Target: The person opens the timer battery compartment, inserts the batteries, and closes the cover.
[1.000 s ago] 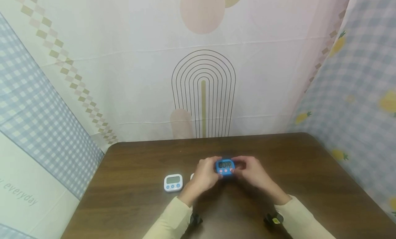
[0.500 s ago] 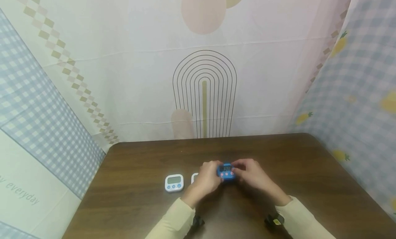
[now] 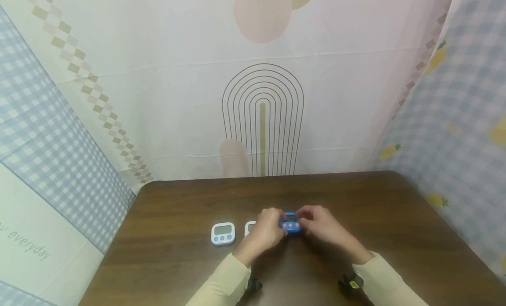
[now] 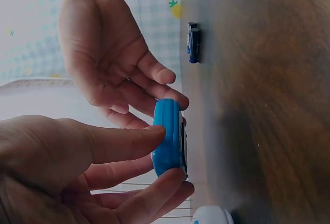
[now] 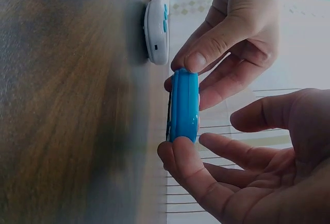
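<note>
A blue digital timer (image 3: 291, 227) with pink buttons is held up off the table, its face tilted so its screen is hard to read. My left hand (image 3: 270, 227) pinches its left side between thumb and fingers; the left wrist view shows that thumb pressing the blue edge (image 4: 167, 149). My right hand (image 3: 321, 224) is at the opposite side. In the right wrist view its fingertips (image 5: 186, 154) touch the timer's edge, while its thumb (image 5: 258, 115) stands apart. One white timer (image 3: 223, 234) with blue buttons lies at the left. Another white timer (image 3: 249, 227) is mostly hidden behind my left hand.
Two small dark blue cylinders (image 4: 194, 44), apparently batteries, sit on the table beyond my right hand in the left wrist view. The brown wooden table (image 3: 174, 262) ends at a patterned curtain (image 3: 189, 121). Checked cloth (image 3: 466, 134) hangs along the right side.
The blue timer has come slightly nearer the body and tilted, so its display shows less. Both hands moved with it. More of the second white timer is visible than at first.
</note>
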`<state>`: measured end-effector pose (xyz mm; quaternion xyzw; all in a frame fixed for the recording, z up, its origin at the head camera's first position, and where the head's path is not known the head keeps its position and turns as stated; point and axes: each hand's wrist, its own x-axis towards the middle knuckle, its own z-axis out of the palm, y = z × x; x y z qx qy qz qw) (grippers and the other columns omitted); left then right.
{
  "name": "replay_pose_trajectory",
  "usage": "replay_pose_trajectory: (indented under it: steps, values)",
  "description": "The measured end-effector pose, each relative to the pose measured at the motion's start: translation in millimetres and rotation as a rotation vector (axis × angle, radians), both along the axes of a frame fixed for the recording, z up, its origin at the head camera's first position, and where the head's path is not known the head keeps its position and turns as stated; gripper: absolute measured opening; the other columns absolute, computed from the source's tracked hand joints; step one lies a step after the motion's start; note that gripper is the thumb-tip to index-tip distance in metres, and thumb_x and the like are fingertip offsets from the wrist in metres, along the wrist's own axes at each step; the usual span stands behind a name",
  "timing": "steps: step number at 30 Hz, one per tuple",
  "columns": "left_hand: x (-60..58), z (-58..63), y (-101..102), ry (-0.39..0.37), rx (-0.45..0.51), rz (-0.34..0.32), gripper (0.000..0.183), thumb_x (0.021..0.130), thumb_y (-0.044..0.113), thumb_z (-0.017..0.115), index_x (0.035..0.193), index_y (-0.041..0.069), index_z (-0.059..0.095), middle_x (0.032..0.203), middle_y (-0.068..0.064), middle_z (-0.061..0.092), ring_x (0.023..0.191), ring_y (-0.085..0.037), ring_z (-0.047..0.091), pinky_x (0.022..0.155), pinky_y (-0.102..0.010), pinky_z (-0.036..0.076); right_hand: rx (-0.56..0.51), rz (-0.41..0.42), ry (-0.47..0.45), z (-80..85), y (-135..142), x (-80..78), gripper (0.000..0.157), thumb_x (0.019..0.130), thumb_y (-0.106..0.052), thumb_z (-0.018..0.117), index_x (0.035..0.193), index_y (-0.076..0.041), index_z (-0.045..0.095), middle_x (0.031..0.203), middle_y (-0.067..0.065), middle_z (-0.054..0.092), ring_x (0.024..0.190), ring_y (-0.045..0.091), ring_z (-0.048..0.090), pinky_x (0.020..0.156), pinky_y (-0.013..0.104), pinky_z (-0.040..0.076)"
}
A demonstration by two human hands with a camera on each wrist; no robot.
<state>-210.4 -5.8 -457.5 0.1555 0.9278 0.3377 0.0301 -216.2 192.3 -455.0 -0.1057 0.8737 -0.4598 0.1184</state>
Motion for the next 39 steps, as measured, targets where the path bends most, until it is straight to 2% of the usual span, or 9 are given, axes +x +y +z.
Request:
replay_pose_trajectory:
  steps: [8,15,19,24,32,39]
  values:
    - [1.8,-1.6,4.3,-0.006,-0.023,-0.04,0.035,0.084,0.005,0.086,0.117,0.0,0.076,0.11,-0.015,0.078,0.098,-0.028,0.075,0.087,-0.04,0.063,0.008,0.008,-0.001,-0.4,0.0,0.8,0.026,0.101,-0.01,0.065,0.125,0.0,0.069,0.105,0.011,0.072,0.075,0.024,0.067,0.067,0.037,0.06]
    - [3.6,-1.7,4.8,-0.028,-0.027,-0.07,0.035,0.084,0.009,0.088,0.115,0.001,0.076,0.11,-0.014,0.078,0.095,-0.026,0.075,0.084,-0.037,0.063,0.033,0.027,-0.01,-0.1,0.0,1.4,0.026,0.101,-0.013,0.064,0.124,-0.001,0.069,0.089,0.01,0.068,0.063,0.022,0.061,0.056,0.032,0.053]
    - [3.0,-2.8,4.9,-0.027,-0.027,-0.07,0.035,0.084,0.009,0.087,0.116,0.001,0.076,0.11,-0.014,0.078,0.097,-0.026,0.075,0.087,-0.037,0.063,0.041,0.046,-0.012,-3.7,0.1,1.4,0.027,0.101,-0.012,0.064,0.124,0.001,0.068,0.088,0.01,0.068,0.06,0.021,0.059,0.053,0.031,0.05]
    - [2.7,-5.0,5.1,-0.03,-0.024,-0.073,0.035,0.083,0.009,0.087,0.115,0.0,0.076,0.106,-0.013,0.078,0.091,-0.024,0.074,0.082,-0.034,0.062,0.05,0.055,-0.018,-7.7,-0.4,1.1,0.028,0.1,-0.012,0.064,0.124,0.001,0.068,0.087,0.009,0.068,0.06,0.02,0.059,0.053,0.03,0.051]
    - [4.2,-6.2,5.5,-0.012,-0.047,-0.1,0.031,0.082,0.007,0.087,0.111,-0.001,0.077,0.097,-0.01,0.078,0.081,-0.02,0.071,0.075,-0.029,0.06,0.118,0.037,0.022,-8.1,-2.6,1.6,0.025,0.098,-0.012,0.066,0.119,0.0,0.072,0.092,0.007,0.069,0.066,0.019,0.058,0.059,0.033,0.05]
    - [4.6,-4.8,4.0,-0.023,-0.044,-0.091,0.035,0.082,0.009,0.088,0.113,0.0,0.077,0.101,-0.011,0.079,0.085,-0.021,0.074,0.079,-0.031,0.062,0.122,0.037,0.014,-6.8,-3.7,2.3,0.028,0.098,-0.013,0.066,0.121,0.001,0.071,0.083,0.007,0.066,0.061,0.019,0.056,0.055,0.032,0.048]
